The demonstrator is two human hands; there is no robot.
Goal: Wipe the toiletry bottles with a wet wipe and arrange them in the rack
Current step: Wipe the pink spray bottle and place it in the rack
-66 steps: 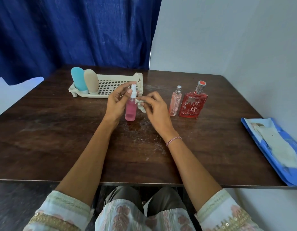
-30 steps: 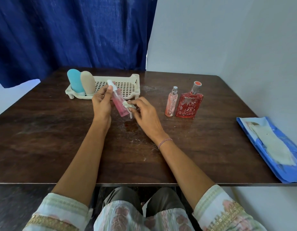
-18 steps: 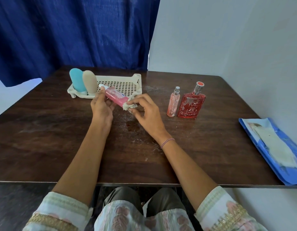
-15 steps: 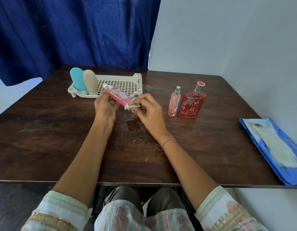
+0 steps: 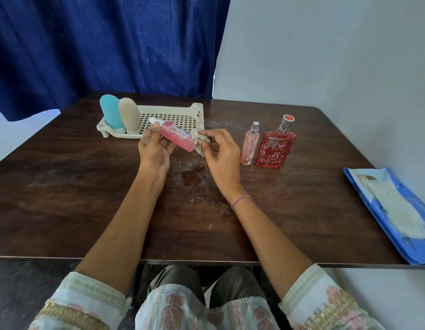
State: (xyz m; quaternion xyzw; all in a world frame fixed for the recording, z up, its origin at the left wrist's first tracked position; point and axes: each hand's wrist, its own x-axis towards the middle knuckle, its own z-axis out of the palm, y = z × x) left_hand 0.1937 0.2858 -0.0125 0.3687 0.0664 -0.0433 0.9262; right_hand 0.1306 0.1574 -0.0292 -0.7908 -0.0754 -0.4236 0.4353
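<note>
Left hand point(image 5: 154, 151) grips our pink bottle point(image 5: 176, 136), tilted; right hand point(image 5: 221, 153) pinches the wipe point(image 5: 200, 144) at its base. Two bottles stand in the rack point(image 5: 173, 115) at eleven o'clock; two wait at two o'clock.

The left hand point(image 5: 154, 151) hides the pink bottle's point(image 5: 176, 136) neck. The wipe pack point(image 5: 397, 215) is cut off at the right edge. Small print under "ZX" on the red bottle point(image 5: 275, 148) is too small to read.
</note>
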